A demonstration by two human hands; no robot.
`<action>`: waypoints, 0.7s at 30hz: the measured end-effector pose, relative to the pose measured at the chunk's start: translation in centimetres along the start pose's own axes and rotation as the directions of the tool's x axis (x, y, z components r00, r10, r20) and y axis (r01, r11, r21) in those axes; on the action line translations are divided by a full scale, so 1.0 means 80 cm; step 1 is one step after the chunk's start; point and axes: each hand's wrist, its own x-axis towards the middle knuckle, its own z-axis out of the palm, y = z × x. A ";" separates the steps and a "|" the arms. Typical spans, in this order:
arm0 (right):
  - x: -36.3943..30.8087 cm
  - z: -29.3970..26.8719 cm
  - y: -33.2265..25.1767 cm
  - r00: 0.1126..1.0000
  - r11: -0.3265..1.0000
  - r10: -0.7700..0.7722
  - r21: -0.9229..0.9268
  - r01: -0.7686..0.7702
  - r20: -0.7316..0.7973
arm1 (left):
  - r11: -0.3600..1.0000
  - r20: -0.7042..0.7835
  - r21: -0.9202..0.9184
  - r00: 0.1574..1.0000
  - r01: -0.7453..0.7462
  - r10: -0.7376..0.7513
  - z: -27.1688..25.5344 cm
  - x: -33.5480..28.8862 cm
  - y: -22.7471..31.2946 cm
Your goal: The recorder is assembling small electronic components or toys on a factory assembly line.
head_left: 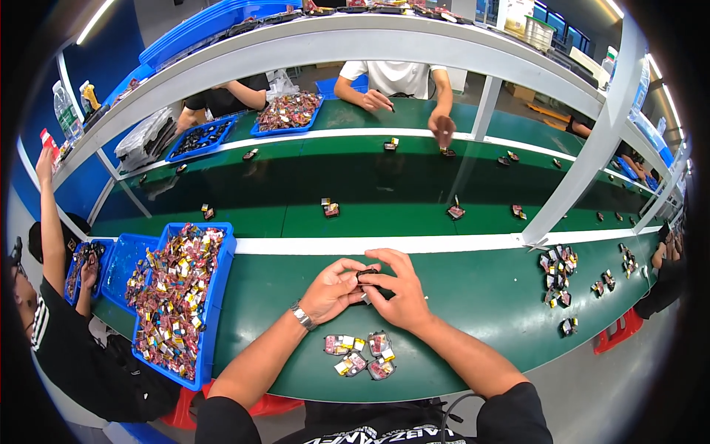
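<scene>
My left hand (329, 292), with a metal watch band at the wrist, pinches a small black electronic part (367, 276) between thumb and fingers. From the other side my right hand (400, 294) closes its thumb and index finger on the same part. Fingers cover most of it; a little whitish piece shows below. Both hands are just above the green table. Nearer to me lie several small assemblies (359, 355) with black frames, pinkish boards and yellow-and-white pieces.
At my left stands a blue tray (226, 263) heaped with similar small parts. Beyond a white rail (333, 245) runs a green conveyor belt (296, 222) carrying scattered assemblies. More assemblies (556, 277) lie to the right. A slanted post (580, 166) holds a shelf overhead. Other people work opposite and beside me.
</scene>
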 end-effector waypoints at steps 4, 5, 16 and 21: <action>0.009 0.000 -0.004 0.999 0.999 -0.041 0.003 0.041 0.029 | 0.999 -0.002 0.014 0.999 -0.044 0.044 -0.004 -0.003 0.003; 0.010 -0.003 -0.007 0.998 0.998 -0.054 -0.022 0.055 0.039 | 0.998 0.022 0.015 0.998 -0.053 0.052 -0.003 -0.002 0.006; 0.004 -0.004 0.000 0.998 0.998 -0.057 -0.040 0.058 0.023 | 0.999 -0.025 0.032 0.999 -0.028 0.029 0.002 0.001 0.001; 0.000 0.007 -0.002 0.981 0.971 0.158 0.160 -0.175 0.111 | 0.988 -0.109 0.130 0.990 -0.079 0.093 0.002 0.000 0.002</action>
